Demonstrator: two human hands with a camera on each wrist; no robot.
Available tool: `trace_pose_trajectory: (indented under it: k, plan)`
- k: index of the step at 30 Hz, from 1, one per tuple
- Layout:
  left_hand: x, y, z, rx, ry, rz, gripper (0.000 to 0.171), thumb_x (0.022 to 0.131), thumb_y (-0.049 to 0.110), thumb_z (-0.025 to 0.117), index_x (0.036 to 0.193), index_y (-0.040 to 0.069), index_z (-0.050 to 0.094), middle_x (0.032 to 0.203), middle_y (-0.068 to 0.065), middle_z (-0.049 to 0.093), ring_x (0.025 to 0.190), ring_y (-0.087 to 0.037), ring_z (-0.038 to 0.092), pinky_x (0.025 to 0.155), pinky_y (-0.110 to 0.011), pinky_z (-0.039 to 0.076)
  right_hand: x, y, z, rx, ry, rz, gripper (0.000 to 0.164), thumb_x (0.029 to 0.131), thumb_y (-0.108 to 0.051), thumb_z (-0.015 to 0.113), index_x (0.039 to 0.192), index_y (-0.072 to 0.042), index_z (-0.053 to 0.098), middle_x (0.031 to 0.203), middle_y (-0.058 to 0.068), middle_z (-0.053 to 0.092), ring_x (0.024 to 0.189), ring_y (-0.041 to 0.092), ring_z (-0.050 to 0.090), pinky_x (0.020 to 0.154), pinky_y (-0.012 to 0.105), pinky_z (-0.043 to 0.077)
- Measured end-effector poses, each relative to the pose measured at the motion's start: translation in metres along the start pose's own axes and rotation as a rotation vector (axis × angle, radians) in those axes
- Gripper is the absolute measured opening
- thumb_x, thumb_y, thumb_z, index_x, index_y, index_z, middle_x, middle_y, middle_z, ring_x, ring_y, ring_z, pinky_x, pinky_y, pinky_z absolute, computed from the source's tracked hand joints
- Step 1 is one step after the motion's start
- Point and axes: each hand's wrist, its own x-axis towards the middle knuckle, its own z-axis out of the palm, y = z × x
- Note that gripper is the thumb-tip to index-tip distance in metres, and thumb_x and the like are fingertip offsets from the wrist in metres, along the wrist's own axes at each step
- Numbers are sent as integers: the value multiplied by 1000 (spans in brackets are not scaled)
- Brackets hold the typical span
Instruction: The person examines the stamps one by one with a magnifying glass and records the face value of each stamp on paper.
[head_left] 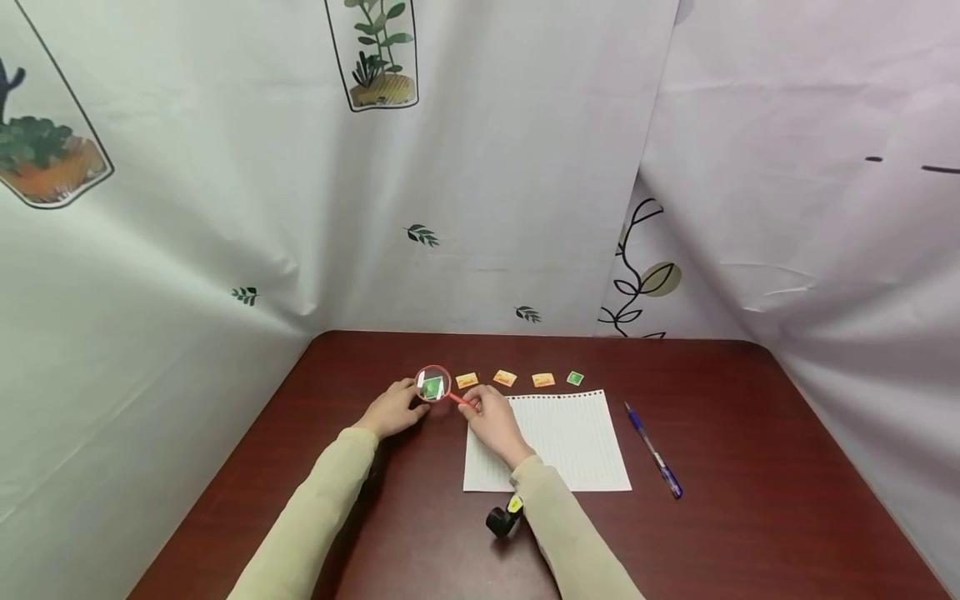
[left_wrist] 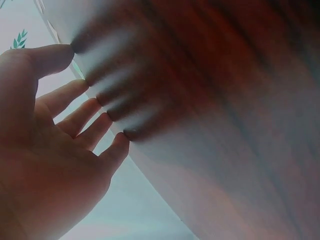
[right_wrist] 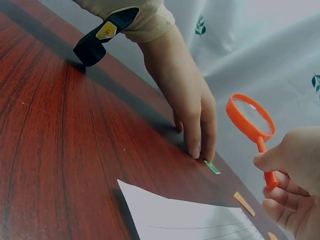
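Note:
My right hand [head_left: 495, 423] pinches the handle of an orange-red magnifying glass [right_wrist: 251, 117] between thumb and fingers. Its round lens stands raised over a small green stamp-like piece [right_wrist: 212, 167] at the left end of a row. Through the lens in the head view, that piece looks enlarged. My left hand [head_left: 392, 408] rests its fingertips on the table beside the green piece, touching or very near its edge. In the left wrist view the left fingers are spread and fairly straight, tips down on the wood.
Along the back lie three orange-yellow pieces [head_left: 505, 377] and another green piece [head_left: 575, 377]. Lined paper [head_left: 555, 450] lies below them, partly under the right forearm. A blue pen [head_left: 654, 450] lies right of it on the dark red table [head_left: 750, 500]. Printed cloth [head_left: 510, 208] hangs behind.

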Motion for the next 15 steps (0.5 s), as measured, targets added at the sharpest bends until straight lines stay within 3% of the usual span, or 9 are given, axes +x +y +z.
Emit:
trace_pose_trajectory:
  k: [4,15]
  plan:
    - [1,2,0,6,-2,16,41,96,23,66,129,-1,64,139,-23,53,131,-41,49,104,-58,42,-1,0,-5,18,8,4,10,95,-12,71,100,-5,67,87,0,59,75,12,54,66,26,47]
    - [0,-3,0,-14,-18,58,50,98,24,65,141,-1,56,148,-23,47,138,-42,42,108,-58,38,-3,2,-21,-18,53,-25,9,94,-12,72,98,-5,68,87,1,60,78,14,56,69,27,47]
